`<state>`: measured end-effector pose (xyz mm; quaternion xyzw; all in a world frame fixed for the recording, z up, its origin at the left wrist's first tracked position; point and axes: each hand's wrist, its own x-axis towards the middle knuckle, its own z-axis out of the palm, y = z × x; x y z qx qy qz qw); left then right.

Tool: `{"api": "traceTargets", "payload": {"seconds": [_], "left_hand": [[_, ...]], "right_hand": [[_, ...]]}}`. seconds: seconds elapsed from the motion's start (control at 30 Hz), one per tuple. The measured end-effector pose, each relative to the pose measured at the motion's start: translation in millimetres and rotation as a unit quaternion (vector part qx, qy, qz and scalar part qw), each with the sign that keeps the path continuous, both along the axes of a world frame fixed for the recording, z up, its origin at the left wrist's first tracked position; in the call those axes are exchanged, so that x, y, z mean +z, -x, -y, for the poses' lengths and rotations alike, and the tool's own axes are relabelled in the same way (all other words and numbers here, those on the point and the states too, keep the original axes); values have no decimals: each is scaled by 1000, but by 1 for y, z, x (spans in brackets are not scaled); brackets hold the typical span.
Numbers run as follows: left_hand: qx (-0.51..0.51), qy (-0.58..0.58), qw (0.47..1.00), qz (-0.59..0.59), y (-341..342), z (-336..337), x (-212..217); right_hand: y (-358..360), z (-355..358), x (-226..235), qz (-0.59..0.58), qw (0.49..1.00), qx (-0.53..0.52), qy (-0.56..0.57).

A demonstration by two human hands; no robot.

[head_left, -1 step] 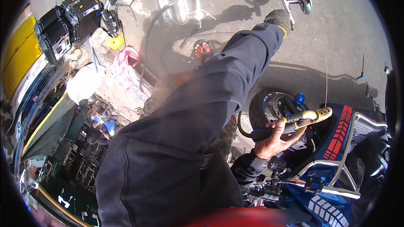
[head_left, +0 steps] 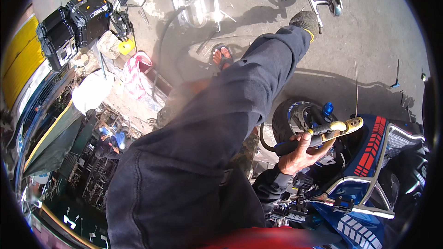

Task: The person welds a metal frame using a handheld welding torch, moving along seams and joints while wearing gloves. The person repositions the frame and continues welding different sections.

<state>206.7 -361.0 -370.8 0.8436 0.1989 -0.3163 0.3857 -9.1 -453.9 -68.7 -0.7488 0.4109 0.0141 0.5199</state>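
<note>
My left arm, in a dark sleeve, reaches across to the upper right. On my left hand [head_left: 304, 20] is a grey knit glove with a yellow cuff edge; it is closed at the end of a shiny metal tube frame [head_left: 311, 0], its fingertips mostly hidden. My bare right hand [head_left: 299, 157] is wrapped round the dark handle of a welding electrode holder [head_left: 341, 127] with brass-coloured jaws. From the jaws a thin welding rod [head_left: 356, 87] sticks up. A dark cable [head_left: 264, 138] curves near the handle's rear end.
A blue motorcycle [head_left: 350, 193] with metal crash bars and a front wheel [head_left: 288, 113] stands close at right. Other metal frames [head_left: 189, 0] lie on the concrete ground. Black cases [head_left: 87, 16], a pink-white bag [head_left: 137, 76] and another person [head_left: 110, 143] are at left.
</note>
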Motion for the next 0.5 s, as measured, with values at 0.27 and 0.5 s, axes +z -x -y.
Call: {"api": "traceTargets", "payload": {"seconds": [0.27, 0.5], "left_hand": [[81, 40, 990, -110, 21, -8, 6], [469, 247, 836, -142, 193, -103, 47]], "right_hand": [[2, 11, -20, 21, 999, 43, -16], [-2, 15, -55, 113, 985, 118, 50]]}}
